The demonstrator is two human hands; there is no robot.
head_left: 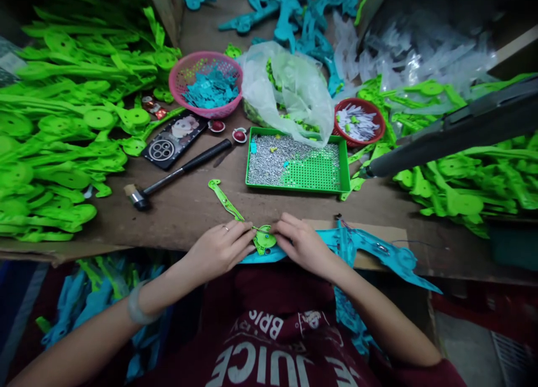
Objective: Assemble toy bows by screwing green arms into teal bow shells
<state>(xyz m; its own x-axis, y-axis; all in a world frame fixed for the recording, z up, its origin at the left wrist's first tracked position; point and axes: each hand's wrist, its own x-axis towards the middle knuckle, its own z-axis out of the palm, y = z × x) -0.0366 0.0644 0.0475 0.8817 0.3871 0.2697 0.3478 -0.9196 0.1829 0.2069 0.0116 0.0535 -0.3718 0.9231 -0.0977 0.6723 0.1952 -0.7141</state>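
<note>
At the table's front edge, my left hand (pixel 225 244) is closed at the left side of a bright green plastic part (pixel 264 242) with a rounded end. My right hand (pixel 300 241) pinches at that part's right edge; its fingertips hide what lies between them. A thin dark line, perhaps a wire, runs between both hands' fingertips. Beneath the hands lies a long blue plastic piece (pixel 378 247) with thin wires, stretching out to the right. A narrow green arm-shaped part (pixel 225 199) extends beyond my left fingers.
A hammer (pixel 180 171) and a phone (pixel 174 137) lie at left. A green tray (pixel 347 174) of small metal pieces stands ahead, with a pink basket (pixel 179 87), plastic bag (pixel 290 84) and red basket (pixel 380 134) behind. Green parts (pixel 63 118) pile up; a dark bar (pixel 454 129) juts in.
</note>
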